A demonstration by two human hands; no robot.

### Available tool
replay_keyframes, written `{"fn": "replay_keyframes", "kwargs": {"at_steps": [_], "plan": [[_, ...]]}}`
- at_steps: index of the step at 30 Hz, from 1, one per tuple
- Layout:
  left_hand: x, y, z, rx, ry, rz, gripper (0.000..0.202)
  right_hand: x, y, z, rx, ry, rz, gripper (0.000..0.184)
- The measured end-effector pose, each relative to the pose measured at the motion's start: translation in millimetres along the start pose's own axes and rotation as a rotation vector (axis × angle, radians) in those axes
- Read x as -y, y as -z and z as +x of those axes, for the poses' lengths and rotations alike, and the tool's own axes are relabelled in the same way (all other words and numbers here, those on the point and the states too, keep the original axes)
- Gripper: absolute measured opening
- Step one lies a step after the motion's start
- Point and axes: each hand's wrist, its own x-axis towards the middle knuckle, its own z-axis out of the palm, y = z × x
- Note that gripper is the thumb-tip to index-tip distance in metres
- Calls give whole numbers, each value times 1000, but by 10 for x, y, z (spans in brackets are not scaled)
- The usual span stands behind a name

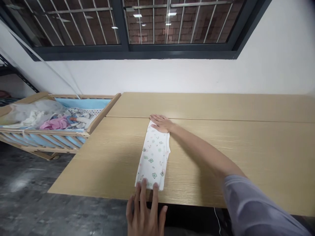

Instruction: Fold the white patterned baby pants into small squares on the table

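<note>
A folded white cloth (153, 157) with a small print, partly green, lies at the centre of the frame, flat on the wooden counter (221, 144), its long side running from upper right to lower left. The right hand (162, 124), its arm entering from the lower right in a grey sleeve (256, 203), rests palm down on the cloth's top end; its fingers are straight and close together, the thumb set apart, pressing flat and gripping nothing. The left hand (146, 216), at the bottom centre, has its fingers extended and spread, with fingertips on the cloth's bottom edge near the counter's front edge; no grip is seen. A wooden crib (104, 114) at the left of the frame contains a pink cloth (55, 123), other fabrics and a translucent bag (44, 106). A dark-framed window (182, 48) spans the top of the frame, with metal bars and a brick wall visible through it.
</note>
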Motion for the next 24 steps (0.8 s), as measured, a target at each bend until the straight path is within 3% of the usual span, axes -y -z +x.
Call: {"fn": "replay_keyframes", "kwargs": {"at_steps": [4,8,11,13,16,18,21,24], "plan": [[-18,27,34,-10,17,-13,50,-90,69,104,12,-24,-6,68],[127,85,135,-10,34,-115,46,203,199,-80,-130,-8,96,69],[389,112,245,-3,22,-231,36,668,322,-512,-267,107,142,60],[577,107,310,5,-51,-299,31,1010,372,-913,-205,218,176,45],[776,72,363,56,-196,-375,28,1416,338,-1552,-69,374,220,40],[836,50,361,93,-268,-393,31,1579,232,-1925,-35,398,193,43],[876,62,321,89,-336,-415,37,1704,2,-2336,-126,402,80,55],[910,143,287,114,-492,-466,40,1784,-183,-2580,-280,412,-77,37]]}}
